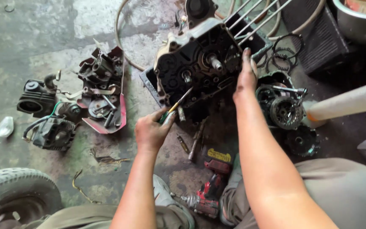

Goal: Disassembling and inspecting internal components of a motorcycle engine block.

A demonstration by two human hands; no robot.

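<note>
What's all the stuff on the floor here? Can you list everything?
engine case: one, black and grey, upright at top centre
screwdriver: one, green and yellow handle, tip at the case
red tray: one, holding dark parts, left
cylinder parts: two, black, far left
clutch parts: several, dark, right
power drill: one, red and black, bottom centre
tyre: one, black, bottom left
left hand: holds the screwdriver
right hand: steadies the case
</note>
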